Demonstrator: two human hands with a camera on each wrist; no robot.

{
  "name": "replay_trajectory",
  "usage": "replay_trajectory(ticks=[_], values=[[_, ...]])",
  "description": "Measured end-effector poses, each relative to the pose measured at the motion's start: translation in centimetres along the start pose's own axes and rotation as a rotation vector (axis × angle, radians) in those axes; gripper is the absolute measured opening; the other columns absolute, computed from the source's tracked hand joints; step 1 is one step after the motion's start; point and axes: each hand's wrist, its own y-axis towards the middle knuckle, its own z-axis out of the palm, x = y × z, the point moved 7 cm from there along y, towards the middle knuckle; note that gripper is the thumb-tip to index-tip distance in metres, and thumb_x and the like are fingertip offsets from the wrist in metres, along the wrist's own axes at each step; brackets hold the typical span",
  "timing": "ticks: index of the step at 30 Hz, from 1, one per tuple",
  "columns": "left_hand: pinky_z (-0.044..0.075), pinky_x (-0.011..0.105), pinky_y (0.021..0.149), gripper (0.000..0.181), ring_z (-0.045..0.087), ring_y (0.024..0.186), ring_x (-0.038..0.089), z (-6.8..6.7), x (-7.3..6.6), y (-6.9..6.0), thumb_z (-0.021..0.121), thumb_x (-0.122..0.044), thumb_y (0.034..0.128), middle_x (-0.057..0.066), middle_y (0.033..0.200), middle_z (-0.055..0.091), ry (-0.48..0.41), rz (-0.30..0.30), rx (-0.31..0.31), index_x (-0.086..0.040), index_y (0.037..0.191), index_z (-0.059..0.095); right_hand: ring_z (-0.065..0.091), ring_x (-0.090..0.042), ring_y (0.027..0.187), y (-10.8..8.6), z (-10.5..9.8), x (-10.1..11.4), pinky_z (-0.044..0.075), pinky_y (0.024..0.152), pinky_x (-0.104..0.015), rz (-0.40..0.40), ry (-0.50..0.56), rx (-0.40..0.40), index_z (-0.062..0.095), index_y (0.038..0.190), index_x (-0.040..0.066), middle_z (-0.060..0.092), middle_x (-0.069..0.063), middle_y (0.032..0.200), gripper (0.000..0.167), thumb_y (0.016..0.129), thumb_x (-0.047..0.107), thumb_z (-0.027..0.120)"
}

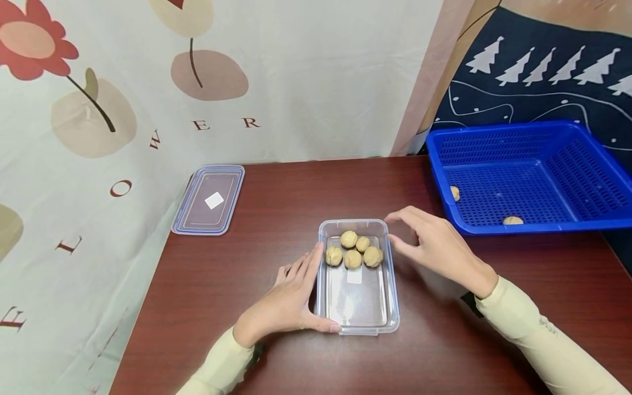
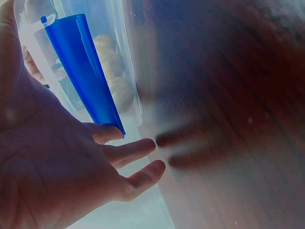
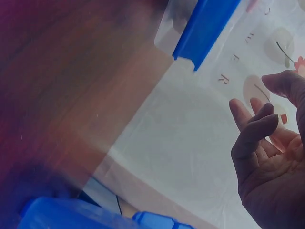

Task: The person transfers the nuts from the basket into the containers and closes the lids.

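Note:
A clear plastic box stands on the table with several walnuts gathered toward its far end. My left hand lies along the box's left wall, its fingers extended and its thumb at the near edge. In the left wrist view a blue clip flap hangs beside the walnuts, close to the fingertips. My right hand is by the far right corner, thumb and fingers loosely bent and spread apart, holding nothing. From the right wrist, a blue flap shows on the box, away from that hand.
A blue-rimmed lid lies at the table's back left. At the back right sits a blue perforated basket with a walnut and another in it. A printed curtain hangs behind the brown table.

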Motion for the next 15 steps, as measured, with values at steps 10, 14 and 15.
replay_trajectory(ticks=[10, 14, 15], values=[[0.028, 0.069, 0.116, 0.157, 0.032, 0.156, 0.048, -0.1, 0.0, 0.1, 0.088, -0.079, 0.0716, 0.025, 0.176, 0.024, -0.001, 0.001, -0.001, -0.016, 0.175, -0.011, 0.053, -0.012, 0.07, 0.3, -1.8, -0.8, 0.042, 0.058, -0.025, -0.004, -0.014, -0.055, 0.074, 0.127, 0.014, 0.071, 0.005, 0.11, 0.037, 0.093, 0.01, 0.086], [0.027, 0.067, 0.116, 0.158, 0.031, 0.157, 0.046, -0.1, 0.0, 0.1, 0.088, -0.079, 0.0708, 0.023, 0.177, 0.022, 0.0, 0.005, -0.005, -0.013, 0.176, -0.01, 0.053, -0.015, 0.07, 0.4, -2.4, -1.1, 0.042, 0.057, -0.028, 0.023, -0.029, -0.058, 0.074, 0.127, 0.013, 0.073, 0.002, 0.113, 0.035, 0.093, 0.009, 0.085], [0.027, 0.067, 0.117, 0.158, 0.031, 0.158, 0.046, -0.1, 0.0, 0.1, 0.089, -0.079, 0.0708, 0.022, 0.177, 0.022, 0.0, 0.007, -0.006, -0.013, 0.175, -0.009, 0.053, -0.015, 0.07, 0.5, -2.5, -1.3, 0.042, 0.057, -0.028, 0.03, -0.034, -0.063, 0.074, 0.126, 0.013, 0.073, 0.002, 0.112, 0.035, 0.094, 0.009, 0.085]])
